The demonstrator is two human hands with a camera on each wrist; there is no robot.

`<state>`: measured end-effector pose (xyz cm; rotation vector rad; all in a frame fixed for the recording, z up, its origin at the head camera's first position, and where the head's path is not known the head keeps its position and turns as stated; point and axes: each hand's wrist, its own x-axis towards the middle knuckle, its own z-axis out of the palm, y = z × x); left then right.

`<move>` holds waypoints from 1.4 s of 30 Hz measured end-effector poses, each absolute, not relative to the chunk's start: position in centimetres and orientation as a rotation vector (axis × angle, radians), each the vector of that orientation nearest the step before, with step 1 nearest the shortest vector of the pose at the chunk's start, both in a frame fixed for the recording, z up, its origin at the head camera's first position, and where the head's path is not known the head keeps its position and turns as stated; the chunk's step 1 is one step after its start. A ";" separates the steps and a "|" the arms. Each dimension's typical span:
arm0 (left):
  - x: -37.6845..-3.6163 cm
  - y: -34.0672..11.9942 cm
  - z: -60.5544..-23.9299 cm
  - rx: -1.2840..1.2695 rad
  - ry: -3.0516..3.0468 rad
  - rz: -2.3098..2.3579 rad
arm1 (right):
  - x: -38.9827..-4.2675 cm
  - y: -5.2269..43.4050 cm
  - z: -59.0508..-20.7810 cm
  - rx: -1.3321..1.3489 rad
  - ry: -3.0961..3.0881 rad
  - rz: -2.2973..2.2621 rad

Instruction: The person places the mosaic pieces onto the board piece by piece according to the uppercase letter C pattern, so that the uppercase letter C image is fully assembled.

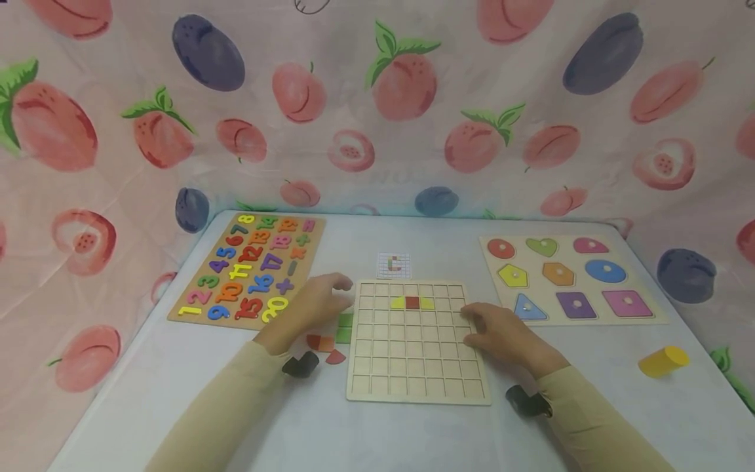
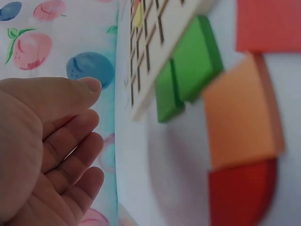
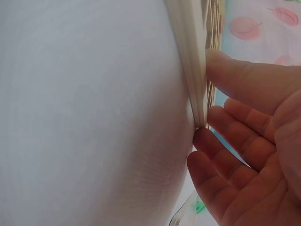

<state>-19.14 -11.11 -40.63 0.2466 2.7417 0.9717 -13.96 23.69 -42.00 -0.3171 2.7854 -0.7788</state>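
A wooden grid board lies on the white table, its upper rows holding a red square between two yellow pieces. My right hand touches the board's right edge, the thumb on the rim and the fingers loosely bent alongside. At the upper left corner, my left hand hovers with relaxed fingers, nothing in its grasp. Green pieces sit against the board's left side, near an orange piece and red rounded pieces. Just behind the board lies a small pattern card.
A number puzzle board lies at the back left, partly behind my left hand. On the right is a shape puzzle board with knobbed pieces. A yellow cylinder lies near the right edge. Fruit-print cloth hangs behind the table.
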 end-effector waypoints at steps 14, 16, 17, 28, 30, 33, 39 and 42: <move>-18.0 -12.7 -42.0 0.212 2.695 0.850 | -13.9 23.7 -42.2 -0.341 2.786 -0.785; -18.0 -12.8 -42.2 0.226 2.689 0.839 | -13.9 23.7 -42.1 -0.342 2.788 -0.781; -18.0 -12.9 -42.3 0.228 2.686 0.837 | -13.9 23.7 -42.1 -0.342 2.790 -0.780; -18.1 -12.7 -42.6 0.201 2.682 0.836 | -13.9 23.7 -42.1 -0.333 2.797 -0.763; -18.1 -12.7 -42.5 0.201 2.685 0.835 | -13.9 23.7 -42.1 -0.328 2.794 -0.765; -18.1 -12.6 -42.6 0.195 2.686 0.823 | -13.9 23.7 -42.1 -0.323 2.790 -0.766; -18.1 -12.4 -42.5 0.187 2.679 0.802 | -13.9 23.6 -41.9 -0.311 2.787 -0.764; -18.1 -12.4 -42.4 0.214 2.695 0.802 | -13.9 23.6 -41.9 -0.302 2.785 -0.763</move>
